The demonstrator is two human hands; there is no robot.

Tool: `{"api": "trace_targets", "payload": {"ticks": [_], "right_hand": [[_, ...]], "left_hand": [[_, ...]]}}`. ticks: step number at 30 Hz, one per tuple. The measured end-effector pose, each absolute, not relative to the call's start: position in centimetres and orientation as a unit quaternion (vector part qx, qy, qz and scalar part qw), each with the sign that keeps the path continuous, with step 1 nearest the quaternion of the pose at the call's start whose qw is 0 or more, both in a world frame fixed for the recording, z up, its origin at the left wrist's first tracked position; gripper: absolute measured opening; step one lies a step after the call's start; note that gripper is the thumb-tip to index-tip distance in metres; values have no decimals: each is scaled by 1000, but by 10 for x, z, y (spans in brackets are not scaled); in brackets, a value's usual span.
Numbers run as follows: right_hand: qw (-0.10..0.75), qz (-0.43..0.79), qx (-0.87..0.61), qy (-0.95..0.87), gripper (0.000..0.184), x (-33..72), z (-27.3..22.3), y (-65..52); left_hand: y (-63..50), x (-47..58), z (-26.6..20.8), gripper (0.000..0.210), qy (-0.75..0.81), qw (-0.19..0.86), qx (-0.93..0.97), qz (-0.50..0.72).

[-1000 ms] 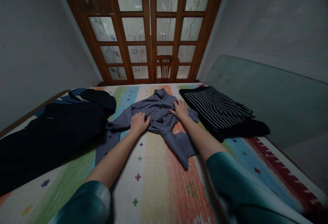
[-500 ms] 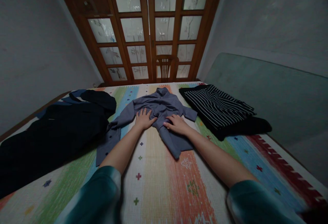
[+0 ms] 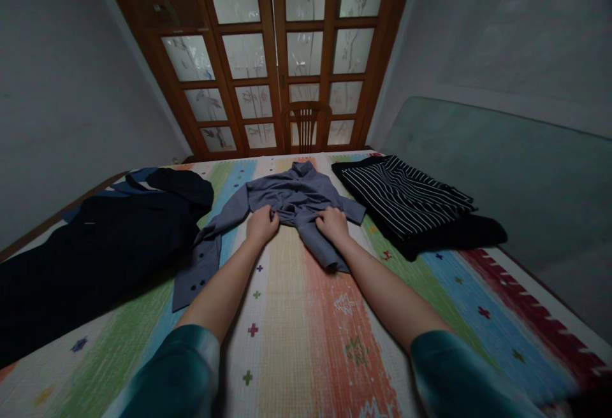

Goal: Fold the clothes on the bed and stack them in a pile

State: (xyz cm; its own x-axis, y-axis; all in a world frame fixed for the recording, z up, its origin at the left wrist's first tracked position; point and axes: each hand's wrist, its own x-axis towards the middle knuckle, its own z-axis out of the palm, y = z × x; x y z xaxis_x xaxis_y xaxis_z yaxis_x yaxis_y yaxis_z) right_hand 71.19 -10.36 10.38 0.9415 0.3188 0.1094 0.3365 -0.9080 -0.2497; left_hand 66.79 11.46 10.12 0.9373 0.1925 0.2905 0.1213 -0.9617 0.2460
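Observation:
A grey-purple button shirt [image 3: 296,190] lies front up in the middle of the bed, collar toward the far edge. One long sleeve stretches to the left, its buttoned cuff beside my left forearm. My left hand [image 3: 262,224] is closed on the shirt's lower left edge, fingers curled into the cloth. At the right side of the lower part, my right hand [image 3: 333,224] grips the fabric with bent fingers. Folded-over cloth hangs toward me beneath the right hand and wrist. Gathered creases run between the two hands.
Dark clothing [image 3: 109,259] is spread along the left side. On the right sits a pile with a black-and-white striped garment [image 3: 411,198] on top of black cloth. A striped, patterned cover [image 3: 282,341] lies underneath. Beyond the far edge stand a wooden chair [image 3: 305,126] and glazed doors.
My fingers, spread flat on the shirt before, are now curled closed on its cloth. The lower right flap of the shirt has drawn up slightly away from me.

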Motion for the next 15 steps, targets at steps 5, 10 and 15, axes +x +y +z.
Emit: {"api": "trace_targets", "payload": {"ticks": [5, 10, 15], "right_hand": [[233, -49, -962, -132, 43, 725, 95, -114], [434, -34, -872, -226, 46, 722, 85, -106], [501, 17, -813, -296, 69, 701, 84, -86]], "left_hand": [[93, 647, 100, 26, 62, 131, 983, 116], [80, 639, 100, 42, -41, 133, 986, 92], [84, 642, 98, 50, -113, 237, 961, 88]]}}
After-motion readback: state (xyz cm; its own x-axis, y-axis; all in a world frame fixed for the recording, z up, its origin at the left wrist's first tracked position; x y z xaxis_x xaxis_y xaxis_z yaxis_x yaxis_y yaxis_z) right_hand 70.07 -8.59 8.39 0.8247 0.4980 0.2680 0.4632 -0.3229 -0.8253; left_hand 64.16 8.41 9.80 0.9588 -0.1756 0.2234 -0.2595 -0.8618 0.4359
